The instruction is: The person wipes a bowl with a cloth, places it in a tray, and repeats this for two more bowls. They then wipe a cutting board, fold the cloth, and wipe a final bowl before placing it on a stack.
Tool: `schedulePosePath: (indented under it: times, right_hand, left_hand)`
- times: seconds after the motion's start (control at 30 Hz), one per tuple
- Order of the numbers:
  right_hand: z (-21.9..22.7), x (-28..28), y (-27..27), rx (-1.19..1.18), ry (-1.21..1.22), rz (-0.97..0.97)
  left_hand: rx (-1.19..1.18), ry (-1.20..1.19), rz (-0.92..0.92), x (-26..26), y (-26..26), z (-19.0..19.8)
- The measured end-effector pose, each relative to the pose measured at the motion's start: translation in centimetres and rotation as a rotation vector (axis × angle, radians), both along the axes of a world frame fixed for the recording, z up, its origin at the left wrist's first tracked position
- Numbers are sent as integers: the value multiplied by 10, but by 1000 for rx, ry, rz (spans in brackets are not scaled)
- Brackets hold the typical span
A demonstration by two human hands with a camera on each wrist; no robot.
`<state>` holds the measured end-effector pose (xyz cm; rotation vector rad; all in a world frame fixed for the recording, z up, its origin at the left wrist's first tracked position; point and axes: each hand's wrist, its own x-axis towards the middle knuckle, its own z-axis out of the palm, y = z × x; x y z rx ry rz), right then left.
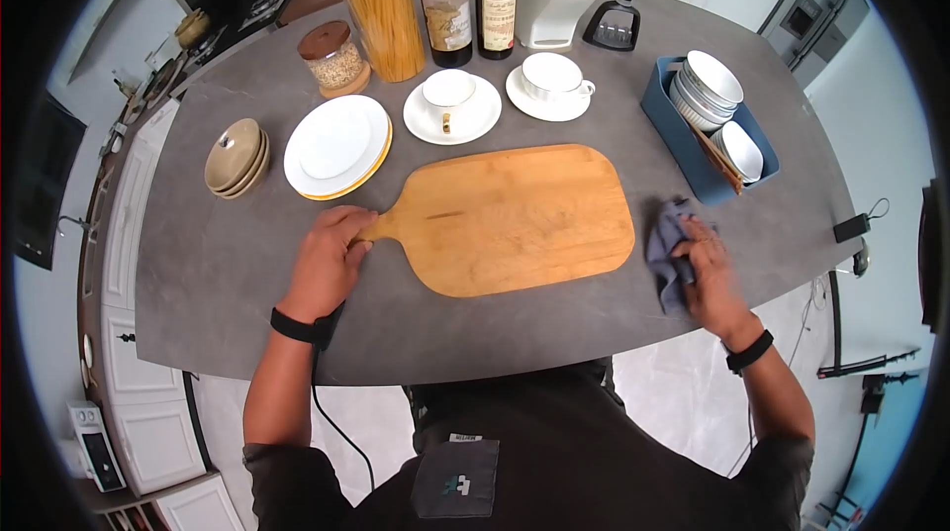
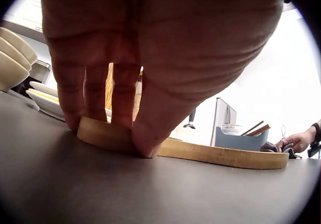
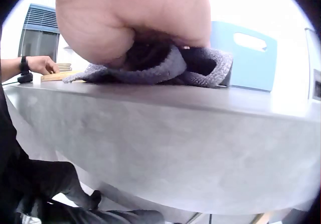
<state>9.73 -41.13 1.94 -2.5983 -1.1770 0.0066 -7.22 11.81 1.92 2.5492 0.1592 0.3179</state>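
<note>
A wooden cutting board [image 1: 520, 219] lies flat on the grey table, its handle pointing left. My left hand [image 1: 332, 254] pinches the end of that handle between thumb and fingers. From the left wrist view, the board's edge [image 2: 215, 153] runs away to the right behind the thumb. Just right of the board, a bunched grey-blue cloth [image 1: 668, 279] rests on the tabletop. My right hand [image 1: 714, 284] grips it from above, slightly blurred. Folds of the cloth [image 3: 145, 73] bulge out under the palm in the right wrist view.
Behind the board stand white plates [image 1: 336, 140], two cups on saucers, and two dark bottles [image 1: 445, 6]. Brown bowls [image 1: 233, 160] sit at the left. A blue bin [image 1: 678, 140] holds white bowls. A knife block [image 1: 549, 1] and a spaghetti jar [image 1: 381, 16] stand at the back.
</note>
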Motion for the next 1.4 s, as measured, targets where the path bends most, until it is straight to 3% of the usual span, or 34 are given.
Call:
schedulePosePath:
  times: [0.03, 0.07, 0.2, 0.37, 0.67, 0.83, 0.93, 1.0, 1.03, 1.1, 1.17, 1.3, 1.33, 1.4]
  right_hand:
    - [1, 3, -2, -9, -43, -112]
    - [0, 0, -2, -13, -40, -103]
    - [18, -47, 22, -98, 20, 163]
    - [25, -51, 66, -65, 44, 498]
    - [-15, -107, 269, 296, 61, 992]
    - [-38, -165, 342, 404, 102, 1083]
    - [-26, -170, 349, 279, 508, 1319]
    - [-4, -158, 338, 94, 839, 1225]
    - [-4, -152, 333, 91, 832, 1213]
    - [-5, -139, 318, 538, 896, 865]
    - [32, -117, 303, 449, 895, 526]
    - [55, -84, 286, 768, 756, 437]
    - [62, -78, 281, 740, 662, 306]
    - [78, -63, 280, 951, 1030, 136]
  left_hand:
    - [-6, 4, 2, 2, 0, 1]
    - [26, -11, -14, 2, -1, 4]
    - [65, -4, -19, 1, -3, 10]
    - [91, 6, -18, 1, -1, 8]
    - [106, 12, -54, 2, 4, 9]
    - [76, 47, -66, 3, 8, 7]
    - [57, 12, -127, 5, 10, 6]
    - [3, 81, -97, 4, 8, 11]
    - [49, 59, -113, 3, 10, 7]
    - [34, 68, -102, 3, 9, 8]
    - [21, 88, -57, 1, 7, 10]
    - [45, 60, -50, -14, 7, 26]
    - [19, 24, -43, -20, 8, 30]
    - [-94, 3, 15, -35, 14, 39]
